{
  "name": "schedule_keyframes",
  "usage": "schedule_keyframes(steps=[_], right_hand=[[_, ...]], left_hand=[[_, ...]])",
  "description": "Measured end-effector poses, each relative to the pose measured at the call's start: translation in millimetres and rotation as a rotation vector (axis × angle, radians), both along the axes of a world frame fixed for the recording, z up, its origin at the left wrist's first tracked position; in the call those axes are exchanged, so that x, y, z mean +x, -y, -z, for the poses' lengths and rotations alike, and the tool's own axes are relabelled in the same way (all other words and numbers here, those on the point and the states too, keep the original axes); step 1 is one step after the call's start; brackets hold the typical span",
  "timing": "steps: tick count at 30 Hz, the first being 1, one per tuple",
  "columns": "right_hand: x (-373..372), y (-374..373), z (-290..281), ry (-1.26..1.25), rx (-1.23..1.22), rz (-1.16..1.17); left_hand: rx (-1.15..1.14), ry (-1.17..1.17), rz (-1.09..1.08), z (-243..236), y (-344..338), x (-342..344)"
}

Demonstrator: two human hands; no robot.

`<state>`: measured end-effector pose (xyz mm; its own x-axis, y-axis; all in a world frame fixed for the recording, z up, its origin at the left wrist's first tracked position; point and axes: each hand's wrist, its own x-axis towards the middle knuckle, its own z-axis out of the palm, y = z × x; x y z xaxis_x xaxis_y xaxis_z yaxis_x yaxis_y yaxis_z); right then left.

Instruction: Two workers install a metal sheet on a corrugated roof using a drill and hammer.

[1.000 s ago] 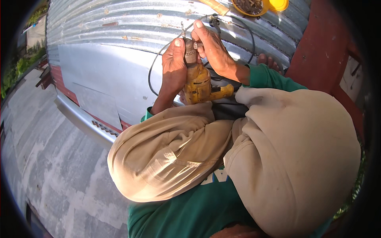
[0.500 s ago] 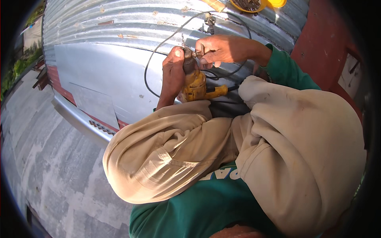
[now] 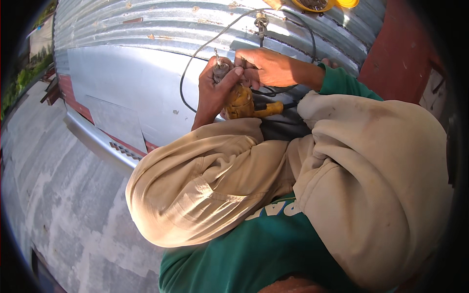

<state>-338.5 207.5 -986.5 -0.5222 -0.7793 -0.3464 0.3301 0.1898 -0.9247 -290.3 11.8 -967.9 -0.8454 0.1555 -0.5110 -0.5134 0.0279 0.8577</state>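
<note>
Your left hand is closed around the chuck of the yellow drill. Your right hand, just beside it, pinches a small part at the chuck. A black cord loops over the corrugated metal sheet beyond both hands.

Green long-sleeved shirt, cuff showing at the right wrist. White print on the shirt front just below the trousers, mostly covered, unreadable. Loose tan trousers, creased and smudged with grime over both knees. Both hands bare, apparently ungloved.
</note>
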Motion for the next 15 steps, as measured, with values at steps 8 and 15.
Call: schedule_keyframes(steps=[8,15], right_hand=[[-2,-7,-3,0.358,-0.153,-0.04],[-5,1,8,0.225,-0.057,-0.114]], left_hand=[[-0.04,-0.023,-0.03,7,7,0],[0.011,-0.014,0.005,7,5,-1]])
